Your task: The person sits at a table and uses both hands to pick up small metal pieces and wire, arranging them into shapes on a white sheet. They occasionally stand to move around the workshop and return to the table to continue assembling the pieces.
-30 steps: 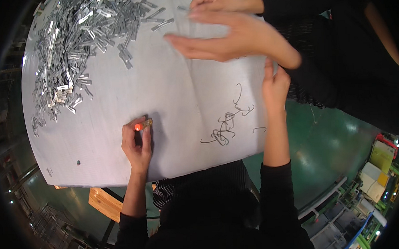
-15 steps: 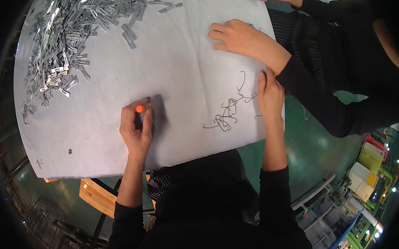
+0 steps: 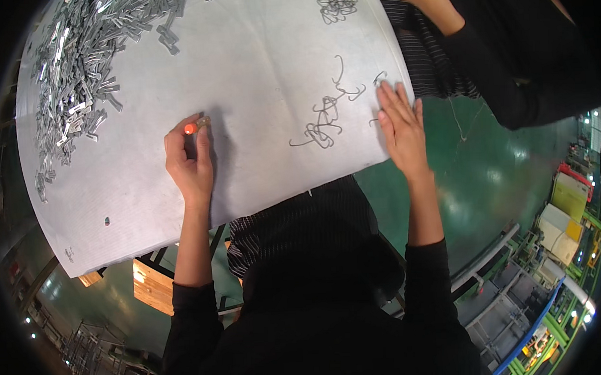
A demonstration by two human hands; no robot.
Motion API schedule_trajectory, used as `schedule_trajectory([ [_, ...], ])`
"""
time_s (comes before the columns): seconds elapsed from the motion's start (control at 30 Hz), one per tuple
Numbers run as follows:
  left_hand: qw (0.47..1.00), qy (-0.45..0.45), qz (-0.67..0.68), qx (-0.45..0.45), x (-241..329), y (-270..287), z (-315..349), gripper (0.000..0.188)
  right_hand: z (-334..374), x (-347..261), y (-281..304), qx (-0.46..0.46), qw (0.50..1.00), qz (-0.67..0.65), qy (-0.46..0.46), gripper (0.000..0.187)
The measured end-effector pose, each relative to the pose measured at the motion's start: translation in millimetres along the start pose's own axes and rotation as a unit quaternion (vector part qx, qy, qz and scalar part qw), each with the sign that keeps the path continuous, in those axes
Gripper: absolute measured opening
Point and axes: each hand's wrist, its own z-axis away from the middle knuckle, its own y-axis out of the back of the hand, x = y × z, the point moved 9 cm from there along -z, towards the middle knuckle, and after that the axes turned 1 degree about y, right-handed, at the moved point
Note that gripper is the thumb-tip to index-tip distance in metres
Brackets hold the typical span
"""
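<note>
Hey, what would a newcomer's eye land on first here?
Probably the large heap of silvery clips at the upper left of the white tabletop. Next, the orange-tipped tool in the left hand, then the thin bent wires left of the right hand.

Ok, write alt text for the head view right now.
A person's left hand holds an orange-ended tool at a pale table; the right hand is open at its right edge, near thin bent wires. Silvery clips are heaped at upper left; a co-worker's arm shows upper right.
</note>
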Motion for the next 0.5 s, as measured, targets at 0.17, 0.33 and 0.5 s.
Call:
schedule_trajectory([
  [0.17, 0.999, -0.034, -0.033, 0.002, 15, -5, -2, 0.018, -1, 2, 29, 0.089, 0.992, -0.085, -0.029, 0.023],
  [0.33, 0.998, -0.048, -0.026, 0.005, 16, -6, -1, 0.019, -17, 12, 37, 0.025, 0.981, -0.169, -0.096, 0.012],
  [0.5, 0.998, -0.041, -0.05, -0.001, 17, -3, 1, 0.019, 17, 15, 15, -0.053, 0.99, -0.07, -0.107, 0.011],
])
